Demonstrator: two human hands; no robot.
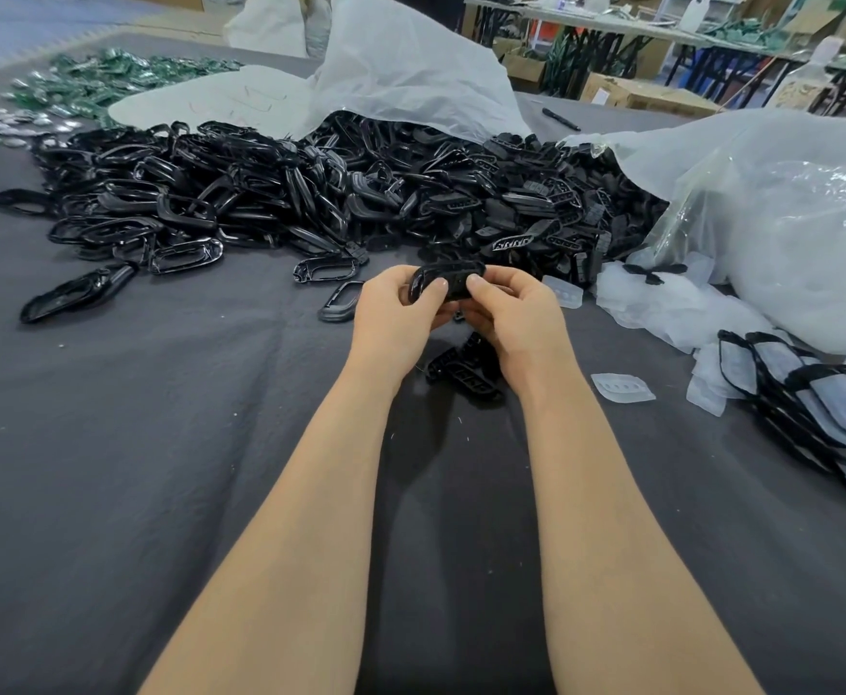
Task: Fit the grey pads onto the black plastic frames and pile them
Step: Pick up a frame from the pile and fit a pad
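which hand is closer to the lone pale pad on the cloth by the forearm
Right. The right hand sits ahead and left of the loose pad; the left hand lies farther left, beyond the right one. Both grip one black frame.

A dark grey cloth [110, 469] covers the worktable. At its far middle lies a crumpled white plastic sack [410, 67]. Left of the sack spreads a heap of green circuit boards [110, 77], with small silvery discs [24, 122] at the heap's near edge. Just right of the sack lies a black marker pen [560, 119]. Further right bulges a clear plastic bag [787, 218]. Behind the sack stand cardboard boxes [626, 95] and cluttered tables [611, 27].
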